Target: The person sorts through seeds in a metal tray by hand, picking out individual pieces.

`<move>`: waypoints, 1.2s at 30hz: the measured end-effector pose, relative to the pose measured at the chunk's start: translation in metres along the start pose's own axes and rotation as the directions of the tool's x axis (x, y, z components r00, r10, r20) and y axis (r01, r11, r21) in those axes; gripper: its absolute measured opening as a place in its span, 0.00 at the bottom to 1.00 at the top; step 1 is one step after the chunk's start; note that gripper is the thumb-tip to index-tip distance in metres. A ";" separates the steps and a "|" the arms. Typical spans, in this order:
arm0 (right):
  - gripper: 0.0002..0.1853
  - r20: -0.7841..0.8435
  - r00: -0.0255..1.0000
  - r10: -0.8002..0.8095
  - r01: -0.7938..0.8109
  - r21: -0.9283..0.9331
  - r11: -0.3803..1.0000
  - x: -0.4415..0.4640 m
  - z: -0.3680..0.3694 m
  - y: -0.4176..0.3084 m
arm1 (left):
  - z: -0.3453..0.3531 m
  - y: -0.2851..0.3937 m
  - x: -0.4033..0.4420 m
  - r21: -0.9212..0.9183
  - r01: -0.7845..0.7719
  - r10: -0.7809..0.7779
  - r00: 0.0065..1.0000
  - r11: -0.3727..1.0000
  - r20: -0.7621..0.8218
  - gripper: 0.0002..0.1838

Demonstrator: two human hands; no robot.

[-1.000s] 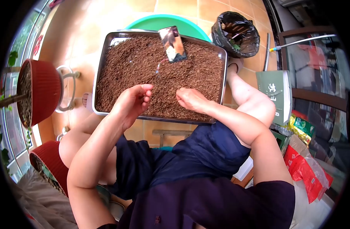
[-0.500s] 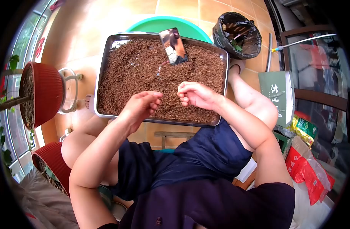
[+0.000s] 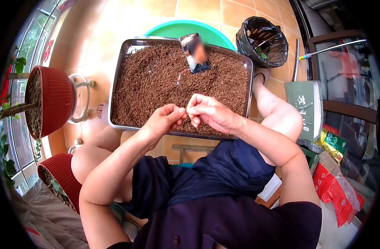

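Note:
Over the near part of a metal tray [image 3: 112, 97], my left hand [image 3: 165, 119] and my right hand [image 3: 209, 111] meet at their fingertips. Each hand is closed in a pinch of thumb and forefinger. Whatever lies between the fingertips is too small to make out. Brown crumbly granules [image 3: 148, 83] fill the tray in an uneven layer. A smartphone [image 3: 195, 56] with its screen lit lies on the granules at the far side. Just below it, a small pale and reddish bit [image 3: 179, 78] rests on the surface.
Beneath the tray's far edge sits a green basin [image 3: 190, 27]. A bin lined with a black bag [image 3: 262, 43] stands far right. Red plant pots [image 3: 53, 101] are at the left. A green book or box [image 3: 304, 108] and a red plastic bag [image 3: 333, 189] lie at the right.
My hands have come together from a gap apart, and their fingertips now meet. The whole view has shifted slightly. The tray and smartphone keep their places relative to each other.

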State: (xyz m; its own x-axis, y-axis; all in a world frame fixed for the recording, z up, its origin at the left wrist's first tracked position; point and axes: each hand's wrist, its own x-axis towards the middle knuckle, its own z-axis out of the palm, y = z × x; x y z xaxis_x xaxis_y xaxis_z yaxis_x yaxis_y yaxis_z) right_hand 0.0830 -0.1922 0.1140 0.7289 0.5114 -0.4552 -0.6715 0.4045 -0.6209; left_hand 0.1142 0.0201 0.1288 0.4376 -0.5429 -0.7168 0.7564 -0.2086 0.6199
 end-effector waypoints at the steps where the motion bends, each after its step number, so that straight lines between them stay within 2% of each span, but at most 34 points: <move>1: 0.05 -0.006 1.000 0.003 -0.003 -0.005 1.000 0.000 0.003 0.000 | -0.001 0.002 -0.003 -0.042 0.014 -0.014 1.000 0.999 0.021 0.13; 2: 0.05 -0.005 1.000 -0.001 0.001 -0.020 1.000 0.001 0.003 0.000 | -0.002 0.003 -0.004 -0.084 0.030 -0.026 0.999 0.996 0.043 0.13; 5: 0.05 -0.031 0.999 -0.017 0.013 -0.111 0.994 0.003 0.002 0.001 | -0.011 -0.001 -0.005 -0.377 0.121 -0.032 0.972 0.918 0.233 0.14; 7: 0.06 -0.087 0.995 -0.047 0.026 -0.235 0.972 0.006 -0.002 0.000 | -0.007 0.004 -0.008 -0.391 0.091 -0.032 0.988 0.916 0.153 0.14; 10: 0.06 -0.135 0.971 -0.199 0.126 -0.422 0.898 0.007 0.004 0.000 | -0.010 0.002 -0.002 -0.418 0.090 -0.098 0.995 0.904 0.002 0.19; 12: 0.05 -0.085 0.922 -0.379 0.226 -0.676 0.702 0.007 0.016 0.003 | -0.009 -0.003 0.003 -0.448 0.102 -0.180 0.974 0.888 -0.135 0.21; 14: 0.04 0.095 0.834 -0.544 0.367 -0.832 0.416 0.006 0.029 0.003 | -0.010 -0.010 0.007 -0.490 0.094 -0.150 0.986 0.866 -0.074 0.22; 15: 0.05 0.136 0.844 -0.518 0.353 -0.869 0.346 0.007 0.034 0.003 | -0.003 -0.009 0.006 -0.529 0.086 -0.139 0.988 0.844 -0.061 0.21; 16: 0.05 0.244 0.782 -0.573 0.415 -0.890 0.187 0.010 0.032 0.010 | 0.001 -0.008 0.005 -0.565 0.080 -0.128 0.991 0.821 -0.047 0.21; 18: 0.05 0.386 0.717 -0.580 0.454 -0.890 -0.030 0.011 0.030 0.013 | -0.002 -0.012 0.007 -0.526 0.082 -0.093 0.996 0.847 0.005 0.18; 20: 0.04 0.363 0.711 -0.603 0.482 -0.875 0.042 0.012 0.031 0.012 | -0.005 -0.014 0.009 -0.489 0.068 -0.080 0.997 0.869 -0.002 0.17; 21: 0.03 0.353 0.708 -0.612 0.497 -0.864 0.076 0.012 0.030 0.012 | -0.002 -0.010 0.007 -0.505 0.066 -0.114 0.991 0.860 -0.064 0.15; 24: 0.04 0.178 0.732 -0.658 0.326 -0.939 0.109 0.017 -0.002 0.000 | -0.024 -0.021 0.012 -0.531 0.052 -0.090 0.995 0.846 -0.046 0.14; 25: 0.05 0.122 0.715 -0.688 0.232 -0.970 0.069 0.023 -0.029 0.000 | -0.015 -0.010 0.007 -0.548 0.046 -0.122 0.987 0.835 -0.104 0.14; 26: 0.05 -0.037 0.749 -0.661 0.052 -0.992 0.115 0.026 -0.054 -0.004 | -0.017 -0.008 0.006 -0.555 0.038 -0.105 0.990 0.831 -0.090 0.13; 27: 0.04 -0.052 0.712 -0.700 -0.052 -0.998 0.021 0.032 -0.093 -0.001 | -0.019 -0.007 0.005 -0.562 0.029 -0.087 0.993 0.826 -0.077 0.13; 28: 0.05 -0.244 0.736 -0.632 -0.253 -0.964 0.078 0.031 -0.112 -0.009 | -0.021 -0.007 0.004 -0.571 0.020 -0.070 0.995 0.820 -0.066 0.13; 29: 0.05 -0.234 0.699 -0.676 -0.316 -0.949 0.002 0.030 -0.134 -0.011 | -0.021 -0.007 0.002 -0.572 0.023 -0.073 0.995 0.820 -0.064 0.13; 30: 0.05 -0.304 0.675 -0.672 -0.393 -0.919 0.020 0.031 -0.151 -0.014 | -0.021 -0.006 0.001 -0.568 0.027 -0.082 0.994 0.823 -0.071 0.13; 32: 0.05 -0.301 0.646 -0.702 -0.433 -0.902 -0.012 0.035 -0.173 -0.014 | -0.021 -0.005 -0.001 -0.556 0.035 -0.098 0.992 0.831 -0.085 0.13; 33: 0.05 -0.255 0.644 -0.721 -0.401 -0.915 -0.034 0.037 -0.172 -0.014 | -0.021 -0.005 -0.002 -0.554 0.042 -0.103 0.992 0.831 -0.079 0.13; 36: 0.06 -0.260 0.676 -0.690 -0.448 -0.888 -0.105 0.044 -0.165 -0.009 | -0.024 -0.005 -0.004 -0.559 0.057 -0.108 0.992 0.827 -0.059 0.13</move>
State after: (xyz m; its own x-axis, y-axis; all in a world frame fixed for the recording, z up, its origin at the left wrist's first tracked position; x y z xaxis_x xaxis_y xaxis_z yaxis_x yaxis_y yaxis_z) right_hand 0.1434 -0.2986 -0.0056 0.9905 -0.1300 -0.0453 -0.1376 -0.9448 -0.2974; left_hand 0.1202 0.0426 0.1210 0.3811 -0.4681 -0.7972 0.9224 0.2516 0.2932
